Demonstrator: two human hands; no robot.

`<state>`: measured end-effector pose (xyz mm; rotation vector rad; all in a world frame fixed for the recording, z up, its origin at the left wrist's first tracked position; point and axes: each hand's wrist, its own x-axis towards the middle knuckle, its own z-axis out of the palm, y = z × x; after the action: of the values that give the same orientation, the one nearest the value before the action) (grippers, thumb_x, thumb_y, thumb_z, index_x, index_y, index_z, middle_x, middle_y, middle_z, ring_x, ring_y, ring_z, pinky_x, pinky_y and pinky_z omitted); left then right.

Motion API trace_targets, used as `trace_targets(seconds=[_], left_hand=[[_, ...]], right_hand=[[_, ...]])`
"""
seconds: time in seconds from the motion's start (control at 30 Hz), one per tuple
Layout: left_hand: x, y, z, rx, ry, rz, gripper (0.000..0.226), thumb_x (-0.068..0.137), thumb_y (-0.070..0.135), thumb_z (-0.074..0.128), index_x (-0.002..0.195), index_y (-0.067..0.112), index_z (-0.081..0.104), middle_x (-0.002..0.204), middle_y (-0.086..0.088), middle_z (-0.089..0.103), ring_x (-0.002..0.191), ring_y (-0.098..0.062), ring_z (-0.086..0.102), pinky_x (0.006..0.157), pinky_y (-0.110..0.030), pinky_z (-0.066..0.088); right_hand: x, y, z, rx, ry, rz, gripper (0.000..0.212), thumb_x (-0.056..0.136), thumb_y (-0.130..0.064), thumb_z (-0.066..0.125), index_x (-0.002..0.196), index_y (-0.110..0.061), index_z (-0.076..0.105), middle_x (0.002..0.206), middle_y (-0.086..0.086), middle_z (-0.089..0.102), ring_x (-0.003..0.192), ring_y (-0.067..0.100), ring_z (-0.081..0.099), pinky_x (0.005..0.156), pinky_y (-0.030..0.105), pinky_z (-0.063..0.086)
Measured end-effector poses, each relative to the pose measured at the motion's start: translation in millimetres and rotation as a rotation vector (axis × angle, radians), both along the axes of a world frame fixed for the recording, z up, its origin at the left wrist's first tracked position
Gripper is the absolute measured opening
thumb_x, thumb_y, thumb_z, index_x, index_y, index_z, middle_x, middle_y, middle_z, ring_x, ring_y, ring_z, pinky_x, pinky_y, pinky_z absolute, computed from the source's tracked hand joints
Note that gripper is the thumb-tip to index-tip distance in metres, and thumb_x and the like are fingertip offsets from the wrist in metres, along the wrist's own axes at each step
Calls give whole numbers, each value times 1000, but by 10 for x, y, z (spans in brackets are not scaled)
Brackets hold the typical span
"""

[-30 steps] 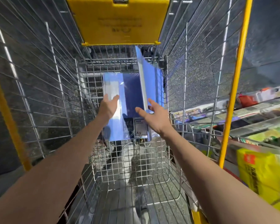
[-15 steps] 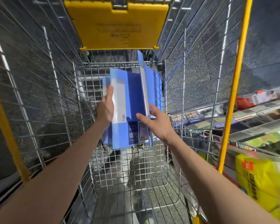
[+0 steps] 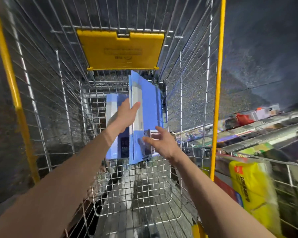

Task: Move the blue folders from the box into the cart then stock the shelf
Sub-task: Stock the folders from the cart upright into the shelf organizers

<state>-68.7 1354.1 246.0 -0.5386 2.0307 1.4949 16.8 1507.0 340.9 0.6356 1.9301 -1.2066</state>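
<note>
Wire cart (image 3: 67, 117), near end cut off by the frame. Shelf (image 3: 265, 127) past its right side is smeared by blur, only a yellow pack (image 3: 251, 189) stands out. Tilted folder (image 3: 148, 103) stands on edge near the cart's far right corner. Flat folder (image 3: 112, 107) lies at the far end, partly behind the arm. Left hand (image 3: 126, 114) pinches the tilted folder's left edge (thumb in front, fingers hidden behind). Right hand (image 3: 162, 145) is spread wide at its lower corner, contact unclear.
</note>
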Motion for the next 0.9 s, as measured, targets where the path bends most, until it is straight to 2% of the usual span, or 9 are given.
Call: trace_targets(seconds=[0.17, 0.27, 0.37, 0.47, 0.6, 0.67, 0.77, 0.83, 0.9], left_hand=[[68, -145, 774, -24, 164, -10, 77, 86, 66, 52, 142, 13, 49, 142, -6, 57, 131, -26, 53, 109, -51, 43], [26, -309, 1275, -33, 302, -28, 48, 97, 43, 59, 136, 15, 57, 135, -2, 63, 123, -22, 60, 105, -48, 48], [5, -433, 1866, -81, 437, -8, 33, 98, 28, 64, 127, 13, 65, 124, -4, 69, 113, -23, 65, 97, -45, 52], [48, -511, 2563, -82, 547, 31, 27, 90, 24, 74, 113, 11, 70, 105, -2, 75, 97, -14, 72, 85, -36, 58], [329, -555, 3445, -21, 646, 28, 22, 87, 11, 77, 108, 10, 69, 95, 3, 75, 81, -3, 70, 72, -20, 55], [479, -575, 3793, -12, 689, -11, 22, 87, 8, 77, 107, 12, 69, 89, 11, 71, 72, 10, 66, 63, -7, 47], [649, -584, 4191, 22, 730, -38, 22, 86, 9, 78, 101, 18, 66, 84, 19, 67, 64, 19, 60, 57, -4, 43], [756, -595, 4410, 79, 749, -16, 21, 85, 11, 80, 102, 18, 69, 86, 14, 73, 69, 12, 64, 63, -10, 49], [849, -608, 4640, 136, 754, 10, 22, 84, 10, 80, 102, 18, 70, 90, 10, 76, 74, 2, 68, 66, -16, 53]], right_hand=[[-103, 73, 560, 33, 126, -125, 73, 92, -51, 64, 151, -16, 39, 132, 7, 62, 117, 19, 61, 106, 45, 47], [-265, -31, 927, 11, 211, -171, 65, 94, -51, 60, 147, -16, 46, 123, 6, 61, 108, 16, 59, 106, 46, 47], [-361, -204, 1418, -43, 322, -163, 64, 94, -54, 57, 146, -19, 48, 136, 3, 59, 117, 14, 58, 108, 46, 46], [-410, -385, 1956, -116, 442, -160, 65, 95, -54, 55, 148, -18, 44, 151, -3, 46, 133, 13, 48, 111, 46, 42], [-338, -495, 2760, -181, 552, -182, 62, 98, -52, 51, 152, -23, 39, 149, -15, 43, 135, 17, 48, 109, 47, 44], [-294, -518, 3131, -214, 553, -196, 59, 98, -57, 47, 149, -27, 44, 145, -12, 49, 123, 17, 56, 104, 47, 48], [-190, -563, 3638, -289, 517, -213, 45, 99, -59, 40, 107, -24, 67, 88, -4, 62, 68, 15, 56, 71, 33, 51], [-102, -583, 3882, -347, 521, -205, 44, 100, -59, 39, 92, -25, 65, 71, -6, 58, 56, 11, 54, 70, 35, 54], [-23, -588, 4059, -391, 565, -169, 43, 101, -59, 37, 98, -28, 67, 76, -8, 63, 58, 9, 59, 79, 40, 57]])
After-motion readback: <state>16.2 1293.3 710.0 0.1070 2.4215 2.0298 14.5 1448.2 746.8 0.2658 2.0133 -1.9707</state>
